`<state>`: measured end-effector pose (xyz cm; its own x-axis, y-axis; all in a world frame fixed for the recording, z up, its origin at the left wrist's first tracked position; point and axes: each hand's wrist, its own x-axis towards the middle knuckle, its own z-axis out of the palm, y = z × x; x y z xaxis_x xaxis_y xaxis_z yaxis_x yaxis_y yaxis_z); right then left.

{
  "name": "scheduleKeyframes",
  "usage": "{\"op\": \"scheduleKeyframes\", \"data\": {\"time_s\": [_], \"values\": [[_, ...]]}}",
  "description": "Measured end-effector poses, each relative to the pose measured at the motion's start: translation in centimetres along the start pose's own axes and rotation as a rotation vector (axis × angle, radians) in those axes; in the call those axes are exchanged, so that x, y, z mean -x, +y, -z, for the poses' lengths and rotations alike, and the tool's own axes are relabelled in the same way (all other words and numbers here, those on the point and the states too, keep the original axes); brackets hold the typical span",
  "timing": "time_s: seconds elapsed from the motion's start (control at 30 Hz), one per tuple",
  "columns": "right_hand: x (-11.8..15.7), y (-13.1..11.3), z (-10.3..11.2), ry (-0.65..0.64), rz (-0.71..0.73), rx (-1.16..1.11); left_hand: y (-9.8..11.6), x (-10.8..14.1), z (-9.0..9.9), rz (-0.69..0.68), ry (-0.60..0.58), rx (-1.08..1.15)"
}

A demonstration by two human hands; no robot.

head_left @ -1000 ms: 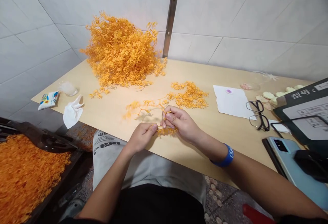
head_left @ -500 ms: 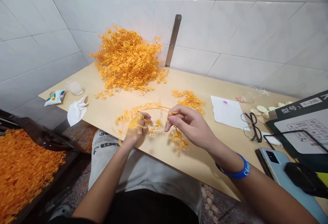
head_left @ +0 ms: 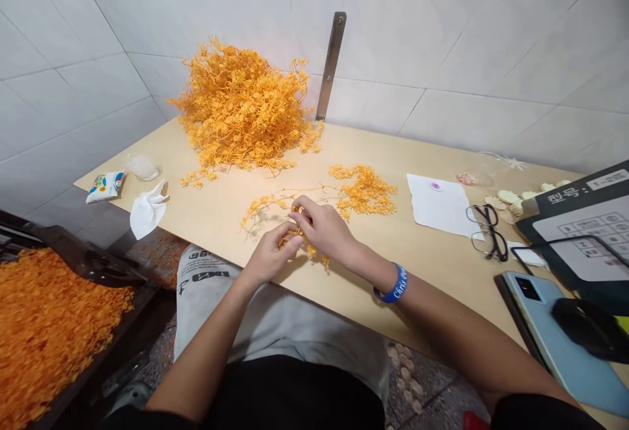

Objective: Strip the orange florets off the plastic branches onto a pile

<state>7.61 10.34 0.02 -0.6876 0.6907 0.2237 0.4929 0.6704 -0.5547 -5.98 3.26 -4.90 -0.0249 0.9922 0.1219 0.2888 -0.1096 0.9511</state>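
Note:
My left hand (head_left: 274, 252) is closed, with thumb and fingers pinched on a small orange dried-flower sprig (head_left: 312, 253). Right beside it, fingertips nearly touching, my right hand (head_left: 324, 228) is closed on the same sprig from above; the exact grip is hidden behind the fingers. Small flower heads hang below both hands over the table. Just beyond my knuckles a long thin flower stem (head_left: 265, 202) stretches across the wood. Its right end reaches toward a small pile of orange flowers (head_left: 366, 189).
A big heap of orange dried flowers (head_left: 246, 109) stands against the wall. Left lie a crumpled tissue (head_left: 147, 210) and a small packet (head_left: 105, 187). On the right are white paper (head_left: 437, 206), glasses (head_left: 487, 233) and a phone (head_left: 555, 325). An orange-filled bin (head_left: 59, 325) sits low left.
The long arched stem has left my hands and lies on the table behind them. My right hand has moved left, close to my left hand, which has shifted slightly right.

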Motion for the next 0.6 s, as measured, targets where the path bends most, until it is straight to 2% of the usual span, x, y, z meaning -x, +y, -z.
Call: {"op": "scheduleKeyframes", "data": {"time_s": [0.07,0.13,0.2,0.23,0.33,0.37,0.43,0.5,0.6], "values": [[0.1,0.1,-0.2,-0.011,0.029,-0.029,0.2,0.0,-0.1,-0.025,-0.035,-0.061],[-0.2,0.8,0.5,0.036,0.065,0.032,0.2,0.2,0.1,-0.029,-0.048,-0.081],[-0.7,2.1,2.2,0.197,0.083,0.099,0.2,0.4,0.5,-0.021,-0.059,-0.064],[-1.0,3.0,3.4,0.319,0.074,0.095,0.1,0.5,0.6,-0.014,-0.052,-0.044],[-1.7,4.9,7.0,0.641,-0.004,-0.182,0.1,0.5,0.7,0.027,0.017,0.012],[-1.8,5.2,7.9,0.671,-0.015,-0.300,0.1,0.4,0.6,0.046,0.040,0.015],[-1.9,5.0,9.0,0.644,-0.027,-0.511,0.1,0.1,0.3,0.074,0.062,-0.004],[-1.7,4.3,9.4,0.581,-0.038,-0.664,0.2,-0.2,0.0,0.075,0.074,-0.018],[-1.4,3.4,9.6,0.580,-0.067,-0.814,0.8,-0.3,-0.3,0.068,0.131,-0.127]]}}
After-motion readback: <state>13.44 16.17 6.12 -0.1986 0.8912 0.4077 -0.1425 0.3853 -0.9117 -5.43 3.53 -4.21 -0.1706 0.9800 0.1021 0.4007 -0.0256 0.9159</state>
